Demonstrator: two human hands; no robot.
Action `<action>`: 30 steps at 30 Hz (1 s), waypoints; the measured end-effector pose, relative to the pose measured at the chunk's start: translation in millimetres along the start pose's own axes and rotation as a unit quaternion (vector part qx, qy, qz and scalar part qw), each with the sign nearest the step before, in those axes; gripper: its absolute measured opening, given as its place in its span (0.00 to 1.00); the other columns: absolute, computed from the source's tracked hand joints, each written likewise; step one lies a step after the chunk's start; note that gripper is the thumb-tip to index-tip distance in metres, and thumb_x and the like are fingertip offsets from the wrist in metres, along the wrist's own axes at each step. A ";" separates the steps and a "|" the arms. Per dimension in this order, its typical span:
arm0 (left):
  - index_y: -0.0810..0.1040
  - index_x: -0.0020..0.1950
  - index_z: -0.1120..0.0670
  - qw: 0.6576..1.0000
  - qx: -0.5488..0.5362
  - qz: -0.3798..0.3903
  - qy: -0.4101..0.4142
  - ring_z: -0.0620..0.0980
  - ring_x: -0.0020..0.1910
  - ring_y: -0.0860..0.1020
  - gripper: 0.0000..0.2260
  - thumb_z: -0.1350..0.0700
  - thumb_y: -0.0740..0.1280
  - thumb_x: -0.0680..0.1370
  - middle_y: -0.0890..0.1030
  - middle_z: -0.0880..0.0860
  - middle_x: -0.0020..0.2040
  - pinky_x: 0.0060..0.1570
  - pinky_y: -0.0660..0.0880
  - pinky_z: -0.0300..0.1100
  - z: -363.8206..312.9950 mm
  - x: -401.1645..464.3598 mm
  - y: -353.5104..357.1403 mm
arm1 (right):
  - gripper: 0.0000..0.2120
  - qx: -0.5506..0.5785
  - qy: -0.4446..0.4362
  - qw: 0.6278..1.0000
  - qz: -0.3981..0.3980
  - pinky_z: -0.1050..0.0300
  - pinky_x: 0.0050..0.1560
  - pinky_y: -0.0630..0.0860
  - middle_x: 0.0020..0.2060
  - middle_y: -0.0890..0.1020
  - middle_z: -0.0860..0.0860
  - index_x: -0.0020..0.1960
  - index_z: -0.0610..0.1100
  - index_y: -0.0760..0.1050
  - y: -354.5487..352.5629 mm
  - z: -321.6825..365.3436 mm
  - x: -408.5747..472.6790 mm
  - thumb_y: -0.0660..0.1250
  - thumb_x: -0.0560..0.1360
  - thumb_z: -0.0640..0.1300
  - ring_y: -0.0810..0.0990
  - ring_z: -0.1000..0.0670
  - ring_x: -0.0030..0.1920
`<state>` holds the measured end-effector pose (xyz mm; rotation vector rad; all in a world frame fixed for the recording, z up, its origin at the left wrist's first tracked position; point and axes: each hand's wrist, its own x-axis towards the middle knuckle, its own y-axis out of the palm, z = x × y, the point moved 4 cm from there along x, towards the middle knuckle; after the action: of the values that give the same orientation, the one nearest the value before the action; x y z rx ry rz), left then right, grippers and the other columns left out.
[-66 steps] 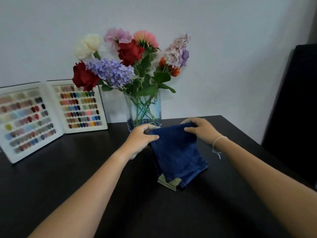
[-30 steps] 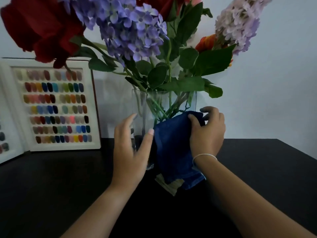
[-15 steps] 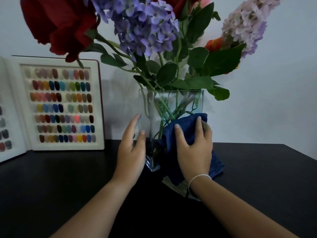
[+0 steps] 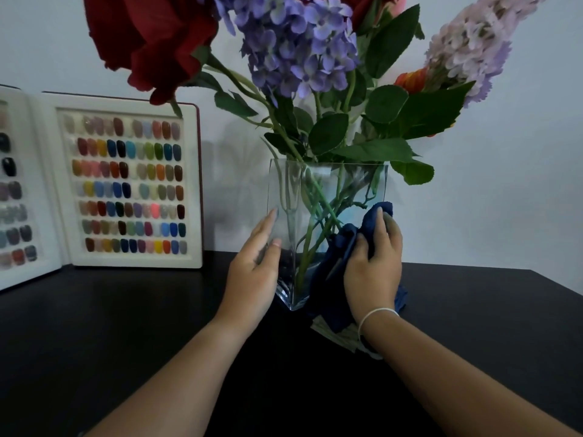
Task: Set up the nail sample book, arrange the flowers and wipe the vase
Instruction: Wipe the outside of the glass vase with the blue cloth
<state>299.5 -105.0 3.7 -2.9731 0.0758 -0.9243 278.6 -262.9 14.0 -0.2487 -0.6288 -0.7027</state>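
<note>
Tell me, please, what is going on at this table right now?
A person is wiping a glass vase of flowers on a dark table. The right hand presses a blue cloth against the vase's right face, while the left hand lies flat on its left face. The nail sample book stands open against the wall.

The table (image 4: 94, 342) was black. The nail sample book (image 4: 202, 184) had white pages, a dark red cover edge and rows of many-coloured nail tips. The vase (image 4: 284, 190) was clear glass, holding green stems, a deep red rose (image 4: 151, 36), purple hydrangea (image 4: 296, 42) and pale lilac blooms (image 4: 473, 42). The cloth (image 4: 334, 279) was dark blue.
</note>
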 end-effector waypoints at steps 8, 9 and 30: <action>0.64 0.67 0.40 0.998 0.041 -0.021 0.040 0.20 0.61 0.55 0.20 0.58 0.59 0.79 0.58 0.37 0.70 0.50 0.54 0.13 0.6 1.0 1.3 | 0.21 0.014 -0.063 0.998 -0.001 0.87 0.55 0.46 0.71 0.62 0.53 0.70 0.46 0.61 2.2 16.8 19.5 0.54 0.78 0.36 0.56 0.64 0.65; 0.63 0.66 0.38 0.998 0.035 -0.017 0.040 0.17 0.59 0.55 0.20 0.58 0.59 0.79 0.59 0.36 0.69 0.51 0.54 0.13 0.9 1.2 1.5 | 0.21 0.009 -0.077 0.997 0.003 0.86 0.56 0.46 0.71 0.62 0.54 0.70 0.46 0.61 2.6 19.5 19.8 0.55 0.78 0.36 0.56 0.64 0.65; 0.66 0.57 0.29 1.000 -0.021 0.017 0.015 0.32 0.70 0.56 0.24 0.63 0.55 0.80 0.60 0.36 0.71 0.68 0.56 0.32 -4.2 -0.6 0.8 | 0.27 -0.155 -0.322 0.926 0.126 0.52 0.70 0.53 0.68 0.58 0.55 0.68 0.48 0.60 19.4 46.8 -23.3 0.54 0.72 0.31 0.55 0.48 0.70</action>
<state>296.5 -105.8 6.8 -2.9858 0.1488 -0.9766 256.6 -216.8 36.5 -0.8634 -1.0869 -0.4584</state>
